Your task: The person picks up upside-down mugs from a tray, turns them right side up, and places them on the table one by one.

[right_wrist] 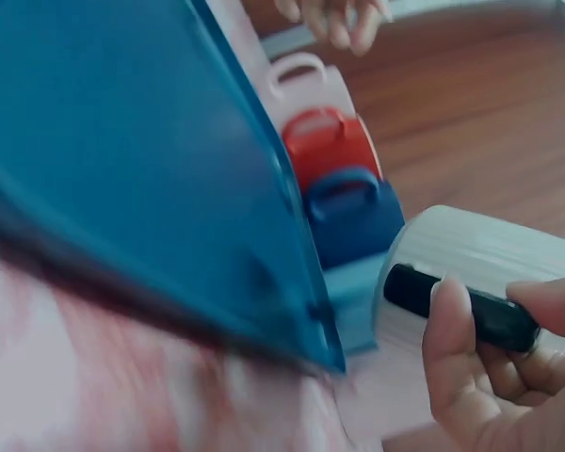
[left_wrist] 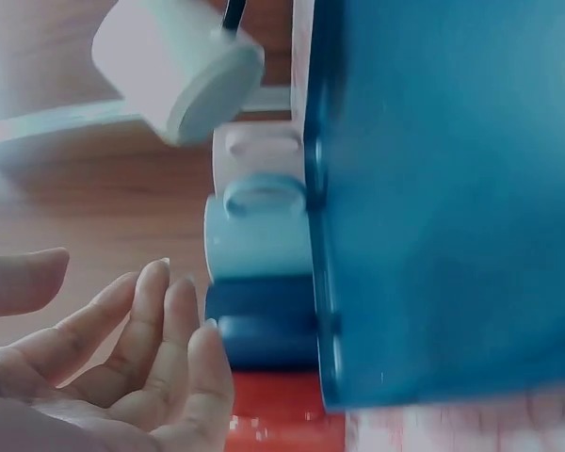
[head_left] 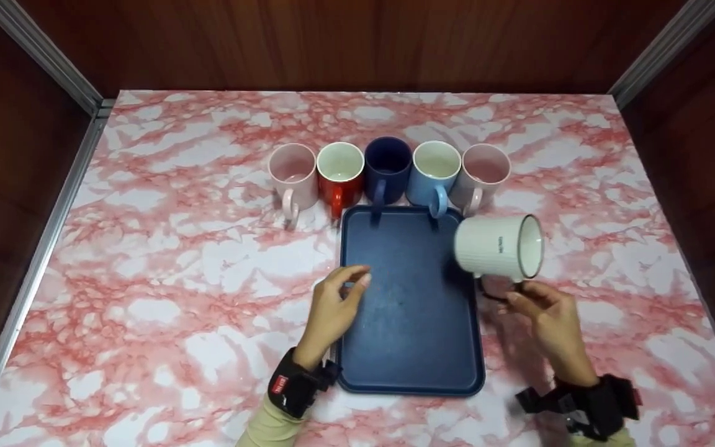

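Observation:
My right hand [head_left: 544,310] grips the black handle [right_wrist: 461,306] of a white ribbed mug [head_left: 499,246], which hangs on its side in the air over the right edge of a dark blue tray [head_left: 410,298], its mouth turned right. The same white mug [left_wrist: 174,66] shows in the left wrist view. My left hand [head_left: 336,304] hovers at the tray's left edge with relaxed fingers [left_wrist: 160,330] and holds nothing.
Several mugs stand in a row behind the tray: pink [head_left: 293,174], red [head_left: 340,171], navy [head_left: 387,166], light blue [head_left: 435,171] and pink [head_left: 485,174]. The pink marble table [head_left: 165,273] is walled by dark wood panels at the back and sides.

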The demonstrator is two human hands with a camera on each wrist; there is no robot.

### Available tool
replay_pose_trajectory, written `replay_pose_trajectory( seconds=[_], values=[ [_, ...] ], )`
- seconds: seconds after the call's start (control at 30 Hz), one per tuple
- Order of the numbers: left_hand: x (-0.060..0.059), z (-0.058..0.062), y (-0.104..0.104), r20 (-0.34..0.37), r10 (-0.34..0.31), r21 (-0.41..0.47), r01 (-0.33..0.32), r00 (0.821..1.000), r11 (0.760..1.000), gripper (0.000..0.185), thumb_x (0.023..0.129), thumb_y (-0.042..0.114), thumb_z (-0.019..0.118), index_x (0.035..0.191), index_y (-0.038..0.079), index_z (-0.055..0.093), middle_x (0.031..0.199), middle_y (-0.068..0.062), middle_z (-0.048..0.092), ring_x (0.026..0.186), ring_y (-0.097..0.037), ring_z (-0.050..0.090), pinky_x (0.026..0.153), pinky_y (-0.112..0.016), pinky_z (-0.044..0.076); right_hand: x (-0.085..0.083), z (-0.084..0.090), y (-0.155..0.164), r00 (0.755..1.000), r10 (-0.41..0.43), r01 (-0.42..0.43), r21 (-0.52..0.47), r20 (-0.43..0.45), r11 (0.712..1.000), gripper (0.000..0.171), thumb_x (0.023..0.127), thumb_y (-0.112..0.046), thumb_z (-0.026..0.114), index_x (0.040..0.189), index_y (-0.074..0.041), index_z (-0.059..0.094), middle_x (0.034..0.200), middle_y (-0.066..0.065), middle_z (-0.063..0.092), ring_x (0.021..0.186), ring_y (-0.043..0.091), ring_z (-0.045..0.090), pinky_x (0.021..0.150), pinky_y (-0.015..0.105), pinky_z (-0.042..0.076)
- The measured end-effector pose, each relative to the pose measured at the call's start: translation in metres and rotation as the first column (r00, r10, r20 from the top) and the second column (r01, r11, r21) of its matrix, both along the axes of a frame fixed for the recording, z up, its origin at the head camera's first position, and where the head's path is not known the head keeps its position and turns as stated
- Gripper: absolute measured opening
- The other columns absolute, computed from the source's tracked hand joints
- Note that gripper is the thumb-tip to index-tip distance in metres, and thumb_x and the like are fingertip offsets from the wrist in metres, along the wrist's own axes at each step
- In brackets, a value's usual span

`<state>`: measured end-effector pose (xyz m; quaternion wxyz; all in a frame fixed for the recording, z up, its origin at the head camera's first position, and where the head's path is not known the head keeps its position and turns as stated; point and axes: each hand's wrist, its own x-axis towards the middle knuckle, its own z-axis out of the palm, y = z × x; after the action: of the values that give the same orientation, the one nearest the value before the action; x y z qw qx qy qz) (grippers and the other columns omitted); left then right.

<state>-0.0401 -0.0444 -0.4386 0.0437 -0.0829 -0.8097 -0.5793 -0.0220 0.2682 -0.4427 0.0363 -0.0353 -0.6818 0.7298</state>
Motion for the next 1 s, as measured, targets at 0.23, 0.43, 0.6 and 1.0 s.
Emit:
replay_pose_trajectory(
  seconds=[0.23, 0.43, 0.6, 1.0],
  values=[
    [0.000, -0.002, -0.020, -0.004, 0.068, -0.021, -0.068, 0.998, 0.997, 0.025, 0.091, 0.015, 0.056, 0.107, -0.003, 0.063, 0.102, -0.015, 0.063, 0.093, -0.025, 0.060, 0.076, -0.035, 0.050, -0.021, 0.012, 0.029, 0.983, -0.142, 0.125, 0.148, 0.116, 0.981, 0.019, 0.083, -0.002, 0.065, 0.094, 0.013, 0.060, 0.077, 0.008, 0.066, 0.066, 0.016, 0.063, 0.064, 0.024, 0.052],
    [0.001, -0.005, -0.034, 0.022, 0.125, -0.035, -0.124, 0.992, 0.992, 0.024, 0.090, 0.014, 0.057, 0.106, -0.002, 0.063, 0.100, -0.014, 0.064, 0.091, -0.025, 0.061, 0.075, -0.039, 0.049, -0.052, -0.002, 0.055, 0.971, -0.204, 0.178, 0.191, 0.125, 0.965, 0.019, 0.080, -0.003, 0.068, 0.092, 0.012, 0.063, 0.077, 0.011, 0.067, 0.062, 0.018, 0.063, 0.059, 0.026, 0.052],
    [0.003, -0.008, -0.044, 0.041, 0.165, -0.043, -0.163, 0.986, 0.986, 0.022, 0.090, 0.012, 0.058, 0.106, -0.003, 0.063, 0.099, -0.015, 0.064, 0.089, -0.028, 0.061, 0.075, -0.041, 0.049, -0.071, -0.002, 0.059, 0.966, -0.206, 0.165, 0.245, 0.156, 0.955, 0.018, 0.081, -0.001, 0.065, 0.094, 0.012, 0.063, 0.075, 0.010, 0.067, 0.059, 0.018, 0.064, 0.055, 0.026, 0.052],
    [0.006, -0.012, -0.052, 0.091, 0.177, -0.059, -0.172, 0.980, 0.983, 0.025, 0.090, 0.015, 0.057, 0.107, -0.002, 0.063, 0.102, -0.015, 0.064, 0.092, -0.028, 0.060, 0.079, -0.041, 0.048, -0.101, 0.022, 0.040, 0.956, -0.222, 0.101, 0.494, 0.192, 0.863, 0.028, 0.086, -0.002, 0.056, 0.104, 0.019, 0.056, 0.063, -0.010, 0.062, 0.055, 0.007, 0.062, 0.055, 0.021, 0.052]
  ],
)
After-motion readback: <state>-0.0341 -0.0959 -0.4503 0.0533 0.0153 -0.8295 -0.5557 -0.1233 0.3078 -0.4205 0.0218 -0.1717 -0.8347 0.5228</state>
